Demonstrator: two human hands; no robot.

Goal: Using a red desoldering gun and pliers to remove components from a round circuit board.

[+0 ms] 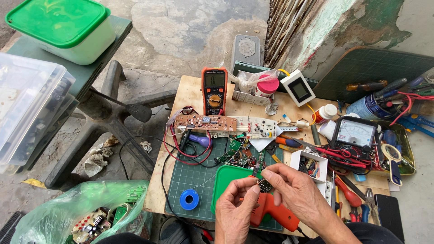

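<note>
While I am leaning over the counter (194, 92), both my hands are pinching a small dark part (264, 185): my left hand (235, 210) is gripping it from below-left, my right hand (296, 192) from the right. It is sitting between my fingertips, too small to show a long axis. Under them an orange tool (273, 212) is lying on a green lid (226, 180). Beyond, a blue solder reel (189, 199), a brown circuit board (205, 122) and an orange-cased meter (214, 90) are lying; farthest, a pink-capped jar (266, 86).
</note>
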